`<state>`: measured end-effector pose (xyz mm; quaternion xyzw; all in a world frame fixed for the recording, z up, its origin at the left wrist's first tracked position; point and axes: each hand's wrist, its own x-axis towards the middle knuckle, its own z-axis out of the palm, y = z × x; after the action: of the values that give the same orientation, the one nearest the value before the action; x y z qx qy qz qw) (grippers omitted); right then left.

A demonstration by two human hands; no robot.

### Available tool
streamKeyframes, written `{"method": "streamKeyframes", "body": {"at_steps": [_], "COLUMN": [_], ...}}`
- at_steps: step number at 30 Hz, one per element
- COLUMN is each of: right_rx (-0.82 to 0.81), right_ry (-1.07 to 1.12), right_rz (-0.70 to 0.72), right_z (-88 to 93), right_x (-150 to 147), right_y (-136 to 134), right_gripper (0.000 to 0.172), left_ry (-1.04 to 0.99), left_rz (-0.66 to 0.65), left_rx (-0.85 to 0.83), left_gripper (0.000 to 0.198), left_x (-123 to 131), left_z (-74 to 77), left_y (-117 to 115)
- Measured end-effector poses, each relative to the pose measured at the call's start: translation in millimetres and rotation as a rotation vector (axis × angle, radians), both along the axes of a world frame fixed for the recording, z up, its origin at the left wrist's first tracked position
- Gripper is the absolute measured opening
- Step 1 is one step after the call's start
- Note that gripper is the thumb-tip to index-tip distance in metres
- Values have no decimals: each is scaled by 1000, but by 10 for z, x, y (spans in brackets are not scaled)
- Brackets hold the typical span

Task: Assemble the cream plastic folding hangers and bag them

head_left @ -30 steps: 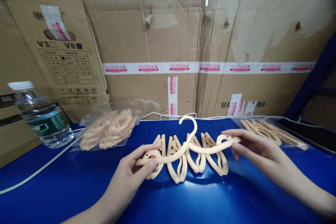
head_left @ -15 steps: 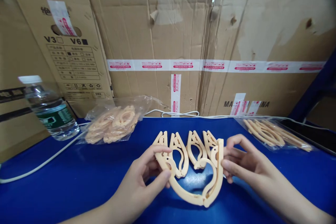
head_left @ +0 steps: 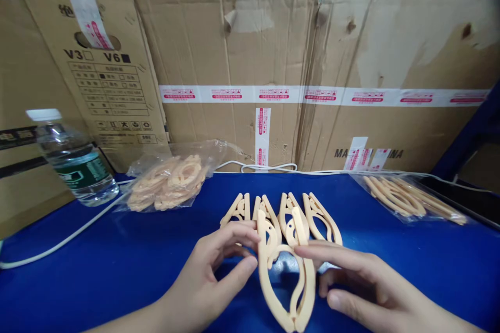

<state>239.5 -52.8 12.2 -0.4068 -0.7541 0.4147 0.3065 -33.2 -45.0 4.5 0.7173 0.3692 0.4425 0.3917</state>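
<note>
A cream plastic folding hanger (head_left: 287, 276) stands folded into a narrow leaf shape between my hands, just above the blue table (head_left: 117, 270). My left hand (head_left: 213, 276) pinches its left arm between thumb and fingers. My right hand (head_left: 359, 283) presses its right arm with the forefinger stretched along it. Right behind it, several folded hangers (head_left: 281, 213) of the same kind lie in a row on the table.
A clear bag of folded hangers (head_left: 167, 182) lies at the back left, beside a water bottle (head_left: 74, 158). Another bag of hangers (head_left: 410, 197) lies at the back right. A white cable (head_left: 58, 242) runs along the left. Cardboard boxes (head_left: 273, 52) wall the back.
The hanger was stretched out flat with its hook up; my hands swung its two arms together, and it is now folded narrow and closer to me.
</note>
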Motion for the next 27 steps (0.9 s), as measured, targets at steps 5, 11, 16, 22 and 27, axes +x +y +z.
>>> {"method": "streamKeyframes", "body": {"at_steps": [5,11,16,22,27], "right_rx": [-16,-39,-12,-63,-171], "right_ry": [16,-4,-34,27,103], "right_rz": [-30,1,28,8,30], "right_z": [-18,-7,-16,6,-7], "right_x": [13,22,29,27,34], "right_y": [1,-22,-33,-8,4], "right_gripper": [39,39,40,39,38], "left_ry": [98,185,89,-39,-57], "left_rz": [-47,-169,-323,-406,-350], "left_rx": [110,155,124,-41,-215], "left_gripper": [38,53,67,69,63], "left_x": [-56,-87,-69,-70,-91], "left_z": [-23,3,-27,-54,-7], "left_y": [-80,-136,-69,-28,-64]}}
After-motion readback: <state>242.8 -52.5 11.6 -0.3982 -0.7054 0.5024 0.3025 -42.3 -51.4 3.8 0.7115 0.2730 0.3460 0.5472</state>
